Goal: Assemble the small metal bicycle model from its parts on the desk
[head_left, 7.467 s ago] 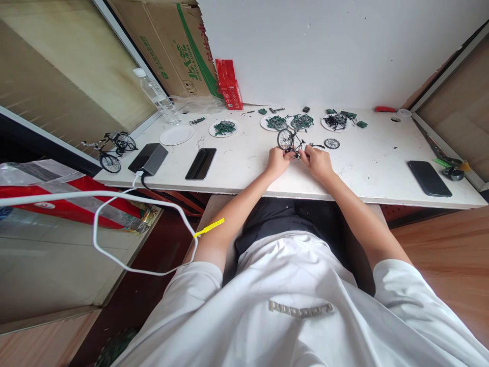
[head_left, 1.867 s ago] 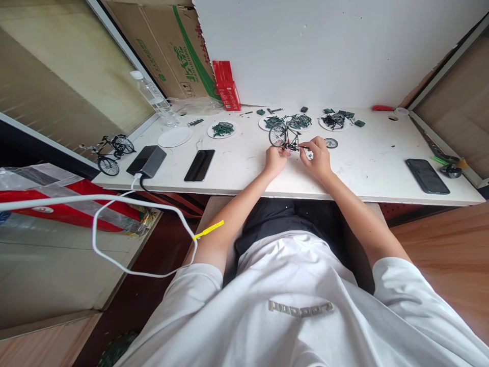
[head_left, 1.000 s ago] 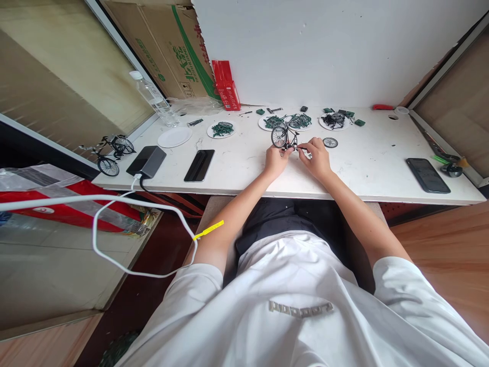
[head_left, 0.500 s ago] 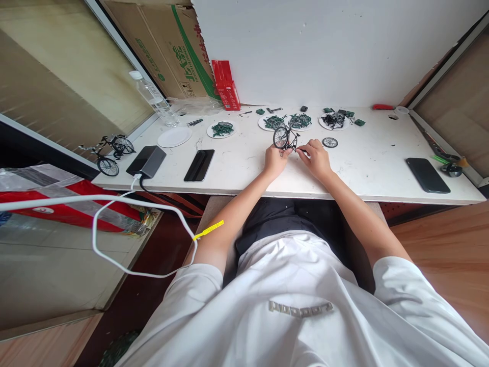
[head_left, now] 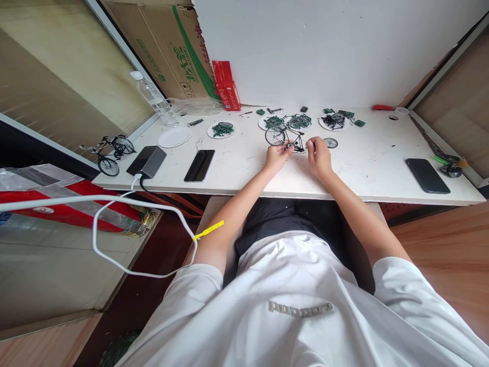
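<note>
Black, thin-framed model bicycle (head_left: 294, 141) sits pinched in our left hand (head_left: 278, 156), our right hand (head_left: 319, 155) curled beside, contents unclear.

From my end, I can read most on the cardboard box (head_left: 164, 51): big green characters, 北大荒, with BEIDAHUANG in capitals alongside. Nearby I see a framed block of handling symbols, and a smaller line of green characters that I can't make out. Red characters at its right edge are partly hidden. The small red box (head_left: 228, 94) carries white print too fine for me, as does the yellow tag (head_left: 208, 230). The white shirt (head_left: 298, 311) bears blocky grey lettering that I can't read surely.
</note>
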### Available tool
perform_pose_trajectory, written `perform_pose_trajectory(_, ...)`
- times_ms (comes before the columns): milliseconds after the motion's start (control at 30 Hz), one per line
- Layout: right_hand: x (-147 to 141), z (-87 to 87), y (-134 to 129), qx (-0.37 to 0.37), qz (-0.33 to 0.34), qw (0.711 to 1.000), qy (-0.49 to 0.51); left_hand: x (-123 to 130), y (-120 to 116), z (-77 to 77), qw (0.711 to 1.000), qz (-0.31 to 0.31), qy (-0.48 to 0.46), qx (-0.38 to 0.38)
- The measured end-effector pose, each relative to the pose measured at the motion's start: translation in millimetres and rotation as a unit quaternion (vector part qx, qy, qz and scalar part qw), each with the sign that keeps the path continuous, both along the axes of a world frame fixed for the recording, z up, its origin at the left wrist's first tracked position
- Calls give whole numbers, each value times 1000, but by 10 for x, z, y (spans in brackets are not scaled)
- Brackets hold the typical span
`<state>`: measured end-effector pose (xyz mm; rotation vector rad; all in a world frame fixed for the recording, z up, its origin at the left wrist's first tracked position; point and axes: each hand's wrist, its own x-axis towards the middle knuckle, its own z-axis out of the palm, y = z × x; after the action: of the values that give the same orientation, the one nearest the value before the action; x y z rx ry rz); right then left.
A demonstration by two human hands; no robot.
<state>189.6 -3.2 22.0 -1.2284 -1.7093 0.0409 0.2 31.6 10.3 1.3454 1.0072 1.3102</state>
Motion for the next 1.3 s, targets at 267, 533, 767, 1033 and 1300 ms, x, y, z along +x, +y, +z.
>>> perform_pose_trajectory(267,-5,-19,65,-87,53,981,166,-36,-22,46,1000,-7,3,3)
perform_pose_trajectory(533,13,56,146,-241,158,896,338,15,-50,23,998,-50,0,22)
perform_pose_trajectory(767,23,141,90,-268,158,873,376,26,-54,4,996,-72,-27,52)
perform_pose_trajectory(1033,31,132,91,-265,179,871,374,33,-46,-7,997,-45,-36,56)
perform_pose_trajectory(1300,37,117,89,-254,193,870,377,37,-24,-47,996,-40,-28,72)
